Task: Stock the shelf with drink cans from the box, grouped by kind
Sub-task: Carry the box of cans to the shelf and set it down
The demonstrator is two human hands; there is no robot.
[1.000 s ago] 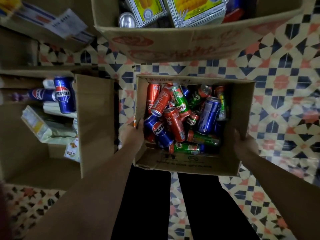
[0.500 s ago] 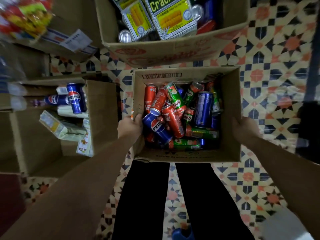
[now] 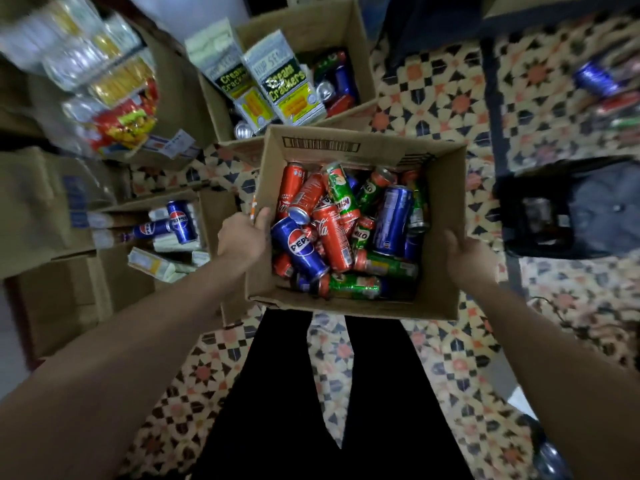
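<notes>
open-topped box (image 3: 349,308) heaped with cans (image 3: 332,242), cracker carton (image 3: 360,43) just behind

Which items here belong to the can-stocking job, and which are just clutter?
Job: box gripped by left hand and right hand; Pepsi can; Coca-Cola can; Milo can.
Clutter: cracker packs; snack bags; black bag.

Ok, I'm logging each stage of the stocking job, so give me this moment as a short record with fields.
stage: box of cans carried, no can taken out yet
box: open cardboard, held off the tiled floor
contents: mixed loose cans, Pepsi can, Coca-Cola can, Milo can
left hand: grips the box's left wall, thumb over the rim
right hand: holds the box's right wall from outside
nearby: cracker packs in another box
</notes>
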